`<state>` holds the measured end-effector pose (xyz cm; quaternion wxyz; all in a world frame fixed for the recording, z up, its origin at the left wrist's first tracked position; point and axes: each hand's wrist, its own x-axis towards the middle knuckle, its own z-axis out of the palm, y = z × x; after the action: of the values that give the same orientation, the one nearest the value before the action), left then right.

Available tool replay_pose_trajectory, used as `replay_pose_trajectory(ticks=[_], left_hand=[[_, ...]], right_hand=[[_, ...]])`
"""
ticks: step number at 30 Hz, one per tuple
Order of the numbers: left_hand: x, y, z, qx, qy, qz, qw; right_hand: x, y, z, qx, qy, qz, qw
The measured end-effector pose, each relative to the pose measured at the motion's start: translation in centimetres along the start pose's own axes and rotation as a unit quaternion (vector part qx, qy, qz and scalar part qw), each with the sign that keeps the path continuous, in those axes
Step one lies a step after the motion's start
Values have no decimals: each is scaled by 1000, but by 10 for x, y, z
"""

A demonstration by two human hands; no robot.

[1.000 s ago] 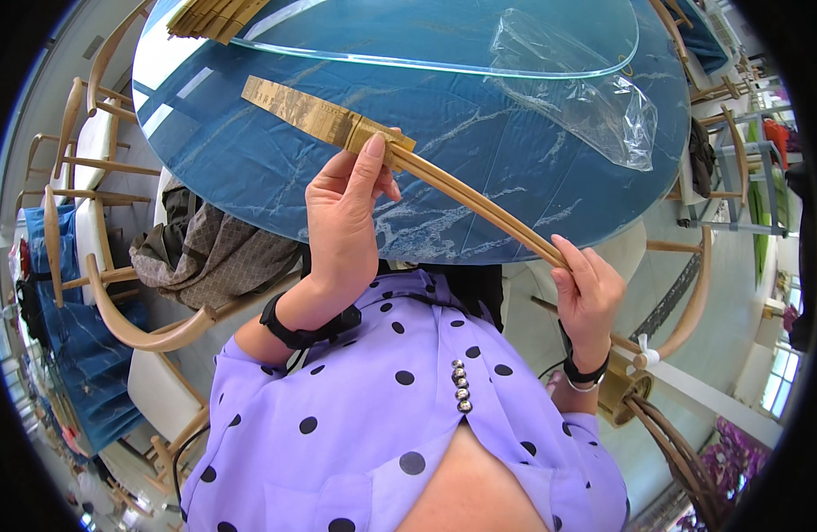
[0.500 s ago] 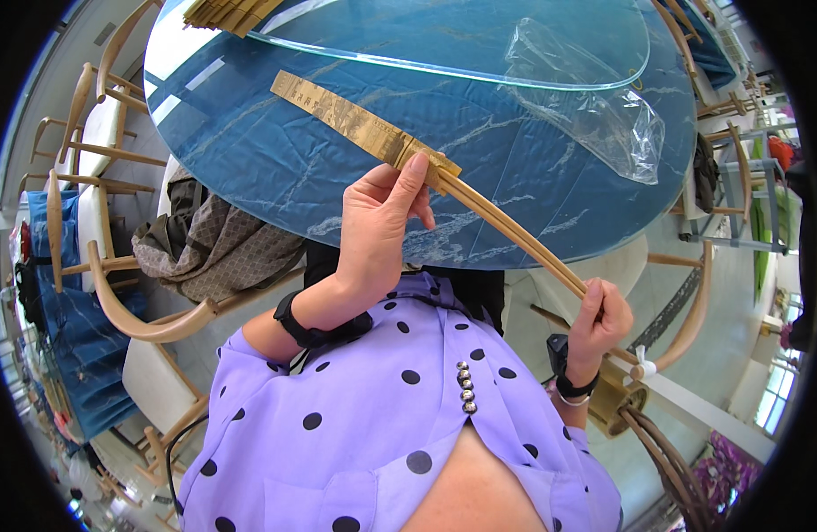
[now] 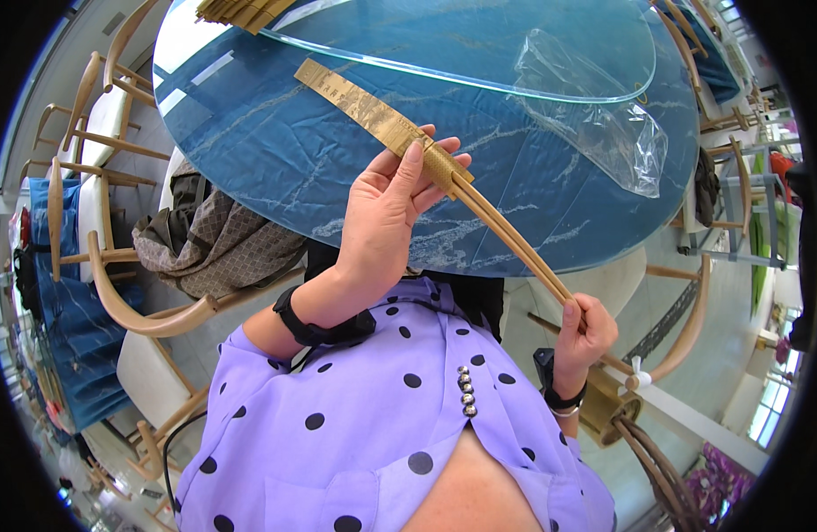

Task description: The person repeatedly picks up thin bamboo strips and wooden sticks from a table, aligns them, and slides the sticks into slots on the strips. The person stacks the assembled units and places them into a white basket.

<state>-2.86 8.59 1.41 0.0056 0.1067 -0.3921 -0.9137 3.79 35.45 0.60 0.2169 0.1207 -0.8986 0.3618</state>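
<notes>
Over the near edge of the blue table, a pair of wooden chopsticks [image 3: 515, 244] slants down to the right. A long gold paper sleeve [image 3: 355, 105] covers or lies along their upper end; its lower part looks curved around the sticks. My left hand [image 3: 382, 208] holds the sleeve from below, thumb on its face, other fingers stretched out behind it. At the bare lower end, my right hand [image 3: 588, 335] pinches the chopsticks between thumb and curled fingers. How far the sticks reach inside the sleeve is hidden.
A glass turntable [image 3: 479, 53] rests on the blue marbled table [image 3: 249, 151]. Crumpled clear plastic [image 3: 617, 146] lies at the right. More gold sleeves [image 3: 244, 13] are stacked at the far left. A brown patterned bag [image 3: 218, 235] sits on a chair to my left.
My right hand has moved slightly down and left with the chopsticks' ends. My left fingers have spread out behind the sleeve, whose lower part now looks more rounded.
</notes>
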Motion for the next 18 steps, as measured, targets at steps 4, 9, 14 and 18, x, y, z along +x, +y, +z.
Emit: replay_pose_trajectory(ticks=[4, 9, 14, 18], left_hand=[[2, 3, 1, -18, -4, -14, 1000], [-5, -2, 5, -5, 4, -6, 1000], [-8, -6, 6, 7, 9, 3, 1000], [-7, -3, 5, -12, -8, -1, 1000]], right_hand=[[-2, -1, 0, -17, 1, -21, 1000], [-4, -7, 1, -27, 7, -45, 999], [-7, -6, 2, -11, -4, -17, 1000], [-8, -4, 2, 11, 3, -5, 1000]])
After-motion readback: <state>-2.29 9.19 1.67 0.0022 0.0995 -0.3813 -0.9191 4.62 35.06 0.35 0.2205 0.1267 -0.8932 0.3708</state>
